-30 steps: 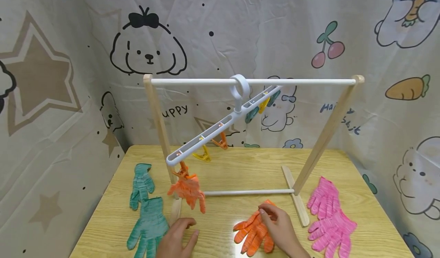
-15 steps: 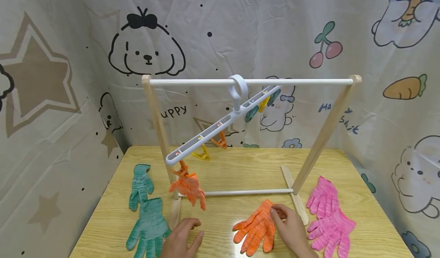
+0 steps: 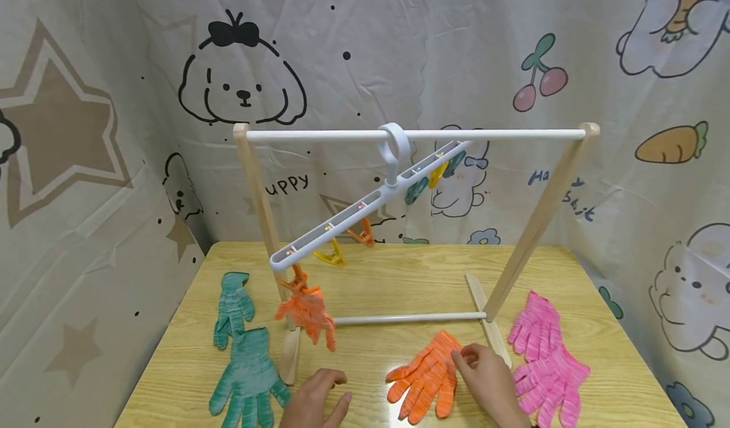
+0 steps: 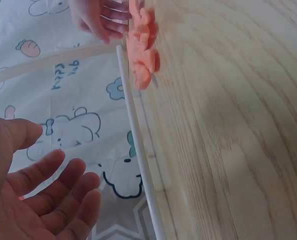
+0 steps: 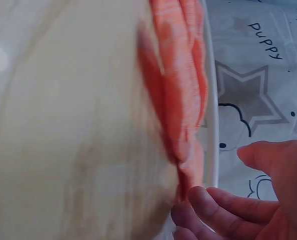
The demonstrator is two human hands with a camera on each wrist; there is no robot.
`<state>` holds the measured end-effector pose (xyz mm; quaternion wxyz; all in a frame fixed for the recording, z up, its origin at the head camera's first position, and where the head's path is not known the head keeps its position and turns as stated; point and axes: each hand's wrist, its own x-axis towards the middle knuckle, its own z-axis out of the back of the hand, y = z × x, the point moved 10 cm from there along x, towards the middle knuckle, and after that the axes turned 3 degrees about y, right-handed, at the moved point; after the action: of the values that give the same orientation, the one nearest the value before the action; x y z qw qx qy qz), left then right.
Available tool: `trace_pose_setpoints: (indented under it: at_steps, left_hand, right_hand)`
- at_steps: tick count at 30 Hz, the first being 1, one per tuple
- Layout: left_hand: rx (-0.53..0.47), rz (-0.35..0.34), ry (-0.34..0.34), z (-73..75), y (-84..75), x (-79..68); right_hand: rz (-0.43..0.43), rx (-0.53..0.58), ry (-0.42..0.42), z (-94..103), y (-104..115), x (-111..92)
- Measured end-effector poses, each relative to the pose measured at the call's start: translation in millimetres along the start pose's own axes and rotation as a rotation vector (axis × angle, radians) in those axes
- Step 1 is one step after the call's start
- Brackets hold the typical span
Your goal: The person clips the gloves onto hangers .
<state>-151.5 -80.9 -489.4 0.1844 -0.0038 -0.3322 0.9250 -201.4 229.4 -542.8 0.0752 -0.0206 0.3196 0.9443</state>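
My right hand (image 3: pixel 490 380) is beside the cuff of an orange glove (image 3: pixel 428 377) lying flat on the table. In the right wrist view its fingertips (image 5: pixel 198 200) are at the glove's edge and its thumb is apart from them; whether they touch the fabric I cannot tell. My left hand (image 3: pixel 316 399) hovers at the table's front with relaxed fingers and nothing in them. A second orange glove (image 3: pixel 308 311) hangs from an orange clip (image 3: pixel 296 282) at the near end of a white clip hanger (image 3: pixel 336 225).
The hanger hooks over the white top bar (image 3: pixel 485 134) of a wooden stand (image 3: pixel 525 244). More clips, such as a yellow clip (image 3: pixel 332 252), hang from it. Two green gloves (image 3: pixel 248 371) lie at left, two pink gloves (image 3: pixel 550 377) at right.
My right hand has slid right, off the orange glove to its edge. My left hand has drifted right, away from the green glove. The hanger's near end has swung slightly left.
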Motion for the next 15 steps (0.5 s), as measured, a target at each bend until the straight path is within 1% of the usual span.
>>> trace_pose_setpoints:
  at_steps: [3,9,15]
  left_hand:
    - [-0.004,-0.004,0.015,-2.7,-4.1,0.6]
    - [0.011,-0.028,0.014,-9.0,-11.0,2.6]
    - [-0.048,-0.019,0.084,-20.9,-14.5,3.6]
  right_hand:
    - [0.007,-0.041,0.02,-4.9,-2,1]
    - [0.013,-0.108,0.021,-10.5,-4,5]
    - [0.008,-0.172,0.026,-12.5,-3,7]
